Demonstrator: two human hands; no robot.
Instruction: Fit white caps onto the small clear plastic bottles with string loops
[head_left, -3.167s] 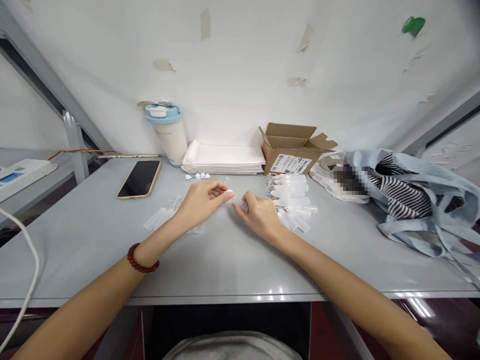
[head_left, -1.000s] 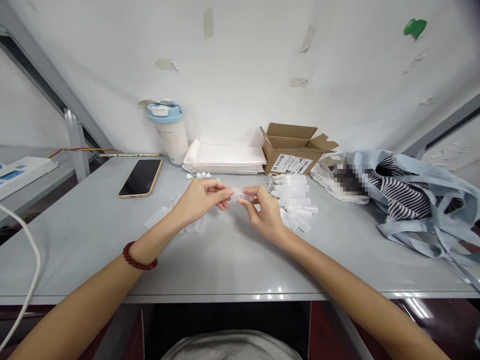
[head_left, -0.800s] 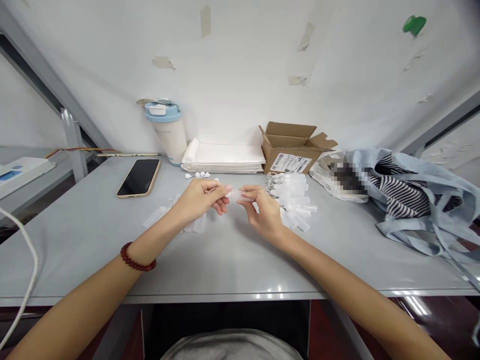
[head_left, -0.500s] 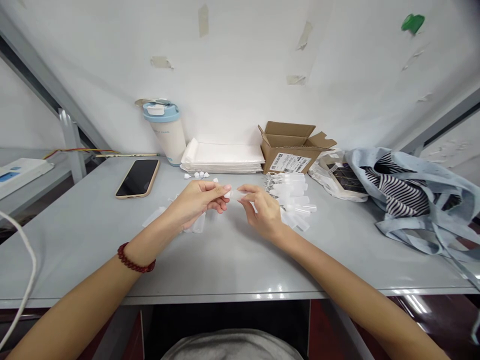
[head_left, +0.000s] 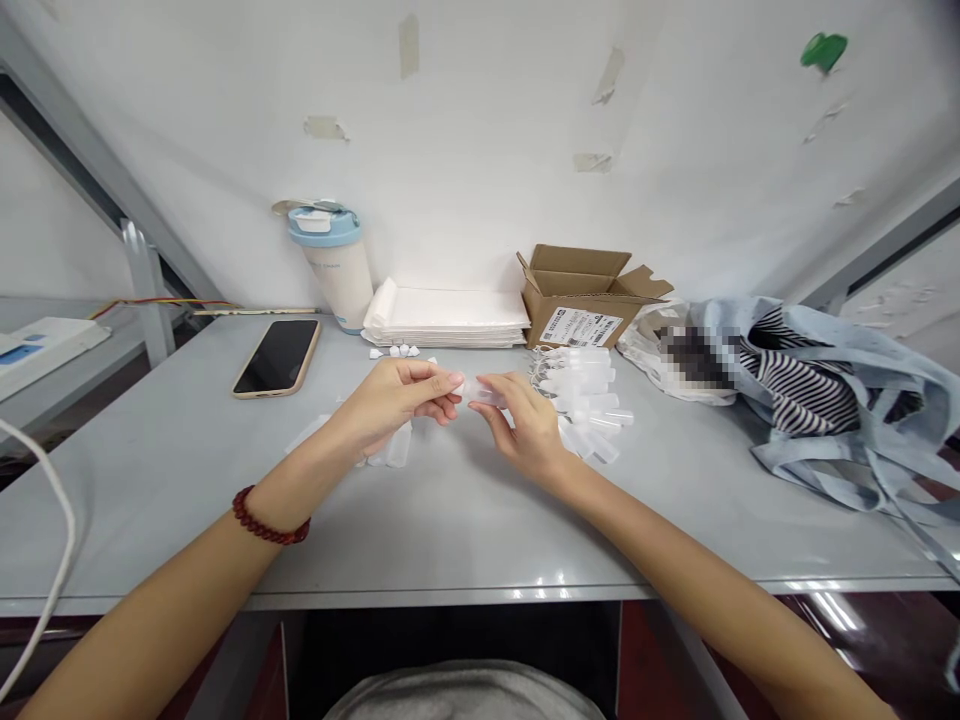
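Note:
A small translucent plastic bottle (head_left: pixel 482 394) is held level above the table between my two hands. My left hand (head_left: pixel 405 398) is closed, its thumb and forefinger pinching the white cap end of the bottle. The fingers and thumb of my right hand (head_left: pixel 525 420) grip the bottle's body from the other side. Beneath my left hand lie several similar bottles (head_left: pixel 397 447), partly hidden by the wrist. A heap of translucent bottles (head_left: pixel 589 382) with metal rings or chains lies right beside my right hand. Several small white caps (head_left: pixel 395 351) sit behind my left hand.
Along the wall stand a tumbler (head_left: pixel 341 270) with a blue lid, a stack of white envelopes (head_left: pixel 457 315) and an open cardboard box (head_left: pixel 577 310). A phone (head_left: pixel 276 357) lies at left. A light blue cloth bag (head_left: pixel 832 380) and a plastic bag (head_left: pixel 652 360) occupy the right side.
My right hand's fingers have shifted slightly along the bottle, and more of its body shows between the hands. The left hand keeps its pinch nearly in place.

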